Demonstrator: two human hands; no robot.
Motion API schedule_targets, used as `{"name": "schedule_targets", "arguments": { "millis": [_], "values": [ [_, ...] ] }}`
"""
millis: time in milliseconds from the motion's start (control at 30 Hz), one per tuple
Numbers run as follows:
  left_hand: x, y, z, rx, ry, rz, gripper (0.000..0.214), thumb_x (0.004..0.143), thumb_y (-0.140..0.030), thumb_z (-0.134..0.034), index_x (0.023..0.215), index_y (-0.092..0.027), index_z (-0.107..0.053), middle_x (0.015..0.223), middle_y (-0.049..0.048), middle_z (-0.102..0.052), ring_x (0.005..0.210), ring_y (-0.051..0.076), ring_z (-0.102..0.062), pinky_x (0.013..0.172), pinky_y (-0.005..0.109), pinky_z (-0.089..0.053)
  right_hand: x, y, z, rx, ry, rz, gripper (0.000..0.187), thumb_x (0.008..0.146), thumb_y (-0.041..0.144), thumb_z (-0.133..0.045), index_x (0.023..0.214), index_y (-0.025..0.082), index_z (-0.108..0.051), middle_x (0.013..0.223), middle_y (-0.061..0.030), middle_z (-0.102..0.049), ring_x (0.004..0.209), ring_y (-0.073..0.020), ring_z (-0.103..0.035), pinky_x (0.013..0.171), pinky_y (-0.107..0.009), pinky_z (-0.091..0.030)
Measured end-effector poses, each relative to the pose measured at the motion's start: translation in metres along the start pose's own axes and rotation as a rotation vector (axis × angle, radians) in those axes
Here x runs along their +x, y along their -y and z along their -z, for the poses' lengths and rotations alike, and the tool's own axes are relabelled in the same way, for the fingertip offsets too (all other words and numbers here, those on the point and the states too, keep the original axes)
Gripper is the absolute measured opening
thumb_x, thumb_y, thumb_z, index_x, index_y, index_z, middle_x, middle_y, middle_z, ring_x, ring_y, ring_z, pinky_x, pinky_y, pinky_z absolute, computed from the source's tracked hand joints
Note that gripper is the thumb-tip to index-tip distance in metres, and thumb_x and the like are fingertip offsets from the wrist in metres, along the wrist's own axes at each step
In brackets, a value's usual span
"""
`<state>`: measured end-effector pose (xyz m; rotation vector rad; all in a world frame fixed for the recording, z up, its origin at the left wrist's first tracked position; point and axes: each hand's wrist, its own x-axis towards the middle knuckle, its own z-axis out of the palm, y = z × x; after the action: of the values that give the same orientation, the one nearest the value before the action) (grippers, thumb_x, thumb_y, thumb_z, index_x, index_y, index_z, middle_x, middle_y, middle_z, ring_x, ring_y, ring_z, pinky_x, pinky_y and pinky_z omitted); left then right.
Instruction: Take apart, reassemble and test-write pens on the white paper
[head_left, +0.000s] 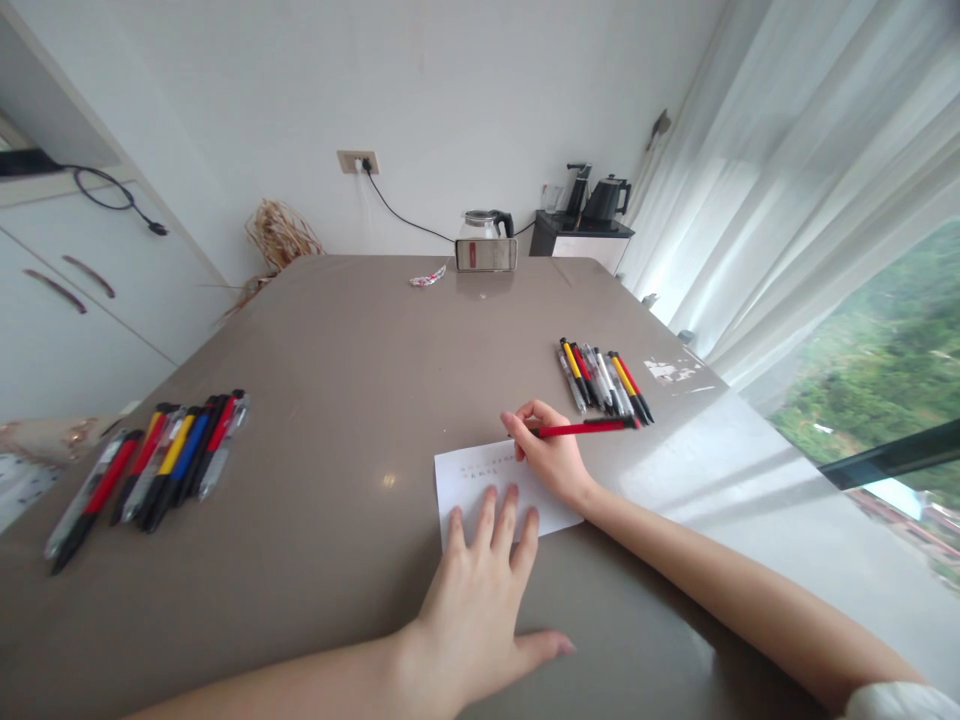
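Note:
A white sheet of paper [461, 500] lies on the brown table [337, 350] with small lines of handwriting near its top. My left hand [480, 590] rests flat on the paper's lower part, fingers spread. In my right hand [551, 455] is a red pen [589, 427] with black ends, pinched between thumb and fingers and slanting out to the right. This hand sits on the paper's upper right; the writing tip is hidden or too small to make out.
At the left lies a row of pens [176, 455] in several colours; another group of pens [604, 380] lies at the right. A propped phone [486, 255] stands at the far edge before a glass pot [480, 225]. A crumpled wrapper [427, 278] lies beside it.

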<state>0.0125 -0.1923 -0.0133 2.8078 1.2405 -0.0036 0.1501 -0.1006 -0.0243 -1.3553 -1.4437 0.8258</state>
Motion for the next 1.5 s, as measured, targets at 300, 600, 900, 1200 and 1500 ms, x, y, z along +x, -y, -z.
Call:
{"name": "schedule_targets", "arguments": {
  "millis": [300,600,900,1200,1500],
  "values": [
    [-0.001,-0.001,0.005,0.115,-0.153,-0.070,0.083,0.070,-0.069,-0.014,0.129,-0.013,-0.030,0.134,0.0157,-0.031,0.123,0.032,-0.022,0.096,0.049,-0.019,0.013,0.030,0.025,0.181,-0.116,0.242,0.036,0.078,0.033,-0.046,0.112,0.023,-0.046,0.105,-0.0072,-0.054,0.089,-0.0164,-0.053,0.055,-0.024,-0.048],
    [0.011,0.022,0.041,0.270,-0.477,-0.151,0.035,0.082,-0.032,-0.039,0.115,-0.020,-0.044,0.111,0.0089,-0.052,0.092,0.020,-0.051,0.076,0.033,-0.037,0.013,0.041,0.033,0.337,-0.121,0.143,0.022,0.074,0.037,-0.052,0.087,0.021,-0.046,0.080,-0.0025,-0.059,0.073,-0.0135,-0.058,0.050,-0.022,-0.049],
    [0.027,0.049,0.045,0.072,-0.355,-0.280,0.044,0.081,-0.038,-0.039,0.119,-0.015,-0.040,0.105,0.0101,-0.056,0.099,0.018,-0.050,0.083,0.033,-0.038,0.013,0.031,0.028,0.469,0.020,0.002,0.027,0.072,0.039,-0.053,0.089,0.020,-0.044,0.078,-0.0021,-0.062,0.065,-0.0116,-0.058,0.052,-0.024,-0.049],
    [0.028,0.045,0.036,0.013,-0.365,-0.211,0.044,0.077,-0.036,-0.048,0.115,-0.015,-0.043,0.102,0.0088,-0.056,0.096,0.018,-0.052,0.082,0.031,-0.042,0.007,0.022,0.016,0.562,0.034,-0.131,0.031,0.070,0.035,-0.057,0.093,0.019,-0.043,0.090,-0.0059,-0.062,0.067,-0.0130,-0.061,0.058,-0.027,-0.050],
    [0.029,0.050,0.042,-0.099,-0.337,-0.164,0.045,0.080,-0.031,-0.044,0.123,-0.019,-0.035,0.109,0.0079,-0.053,0.099,0.016,-0.051,0.082,0.030,-0.045,0.018,0.034,0.039,0.486,0.120,-0.222,0.030,0.065,0.032,-0.063,0.088,0.016,-0.054,0.083,-0.0064,-0.063,0.072,-0.0134,-0.060,0.056,-0.023,-0.050]
  ]
}}
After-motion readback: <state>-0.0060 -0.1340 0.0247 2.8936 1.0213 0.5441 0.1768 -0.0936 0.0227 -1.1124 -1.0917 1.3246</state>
